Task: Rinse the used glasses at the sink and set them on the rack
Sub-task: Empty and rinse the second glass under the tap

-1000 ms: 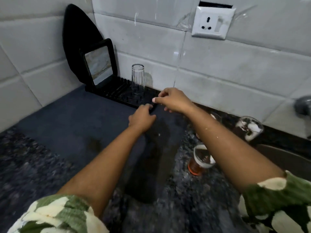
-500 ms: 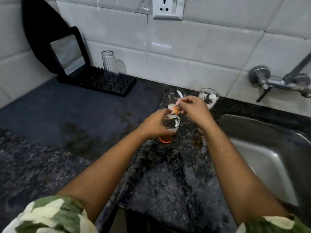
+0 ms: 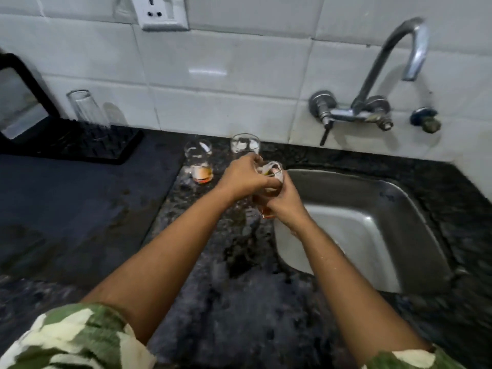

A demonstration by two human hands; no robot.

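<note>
Hands both clamped on dirty glass [image 3: 269, 179] at sink's [image 3: 372, 235] near-left rim: left hand [image 3: 245, 177] wraps top, right hand [image 3: 282, 203] cups base. Glass upright, residue inside; tap spout [image 3: 412, 49] far right, rack [image 3: 80, 142] far left.

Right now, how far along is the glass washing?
One clear glass already stands upside down on the black rack. The left hand and right hand hold a dirty glass at the sink's edge. Two used glasses wait on the counter; the tap looks dry.
</note>
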